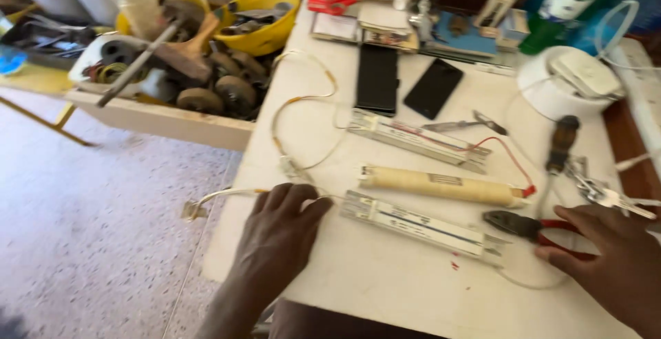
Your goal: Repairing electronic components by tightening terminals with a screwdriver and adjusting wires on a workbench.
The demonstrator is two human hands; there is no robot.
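- Lying flat near the front edge of the white tabletop (385, 291), the long white ballast unit (413, 224) sits between the two hands, casing closed as far as the view shows.
- Left hand (279, 232) rests palm down at the unit's left end, fingers (292, 198) spread and loosely curled over the white lead (220, 196) that runs off to a small plug hanging past the tabletop edge; nothing is gripped.
- Right hand (609, 246) lies over the red handles of the pliers (530, 229), whose dark nose points at the unit's right end; whether the fingers have closed on the handles I cannot tell.
- Judgement: work appears to be at an early stage. The pliers are not yet applied to any wire, and the thin lead curling from the unit's right end looks loose.
- Just behind lie a cream cylindrical unit (441, 185) with a red tip and a second white ballast (416, 139) with red wire attached.
- Further out: a wooden-handled screwdriver (561, 143), keys (609, 194), two dark phones (403, 84) and a yellow helmet (265, 19) in a cluttered tray.
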